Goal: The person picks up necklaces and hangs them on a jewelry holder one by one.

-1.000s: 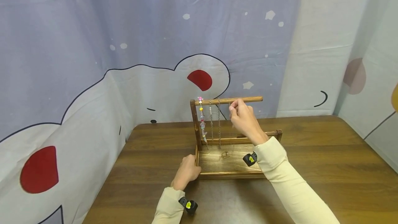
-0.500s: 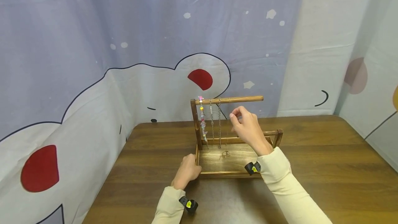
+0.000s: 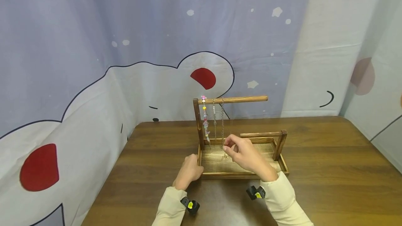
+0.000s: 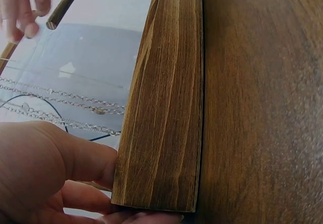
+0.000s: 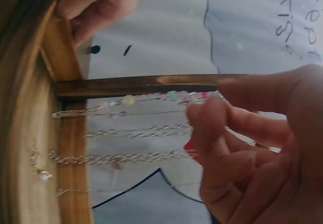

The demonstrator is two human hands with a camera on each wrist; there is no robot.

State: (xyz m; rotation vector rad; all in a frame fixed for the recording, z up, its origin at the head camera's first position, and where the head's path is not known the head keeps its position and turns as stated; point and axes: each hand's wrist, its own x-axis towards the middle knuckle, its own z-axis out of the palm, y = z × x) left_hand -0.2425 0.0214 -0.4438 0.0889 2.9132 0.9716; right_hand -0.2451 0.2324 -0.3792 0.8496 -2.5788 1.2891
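A wooden jewelry stand (image 3: 232, 175) with a shallow tray rests on the table. My left hand (image 3: 189, 171) grips its left front corner; in the left wrist view the thumb lies inside the wooden wall (image 4: 161, 108), with fingers beneath. From the upper bar (image 3: 248, 99) hang a colourful beaded strand (image 3: 205, 123), a partly beaded chain (image 3: 215, 114), a silver chain (image 3: 222, 114) and a very fine chain (image 5: 75, 191). My right hand (image 3: 246, 153) is low over the tray, fingers loosely bent, nothing visible between them. Close by its fingertips lies a small gold-coloured piece of jewelry (image 3: 224, 157).
A shorter, lower bar (image 3: 260, 134) on a post (image 3: 279, 145) stands at the stand's right end. The brown table (image 3: 326, 170) extends around it. A printed curtain (image 3: 150, 93) hangs behind the table's back edge.
My right hand has left the fine chain on the upper bar and come down to the tray, near the small gold piece. The left hand keeps its grip on the corner.
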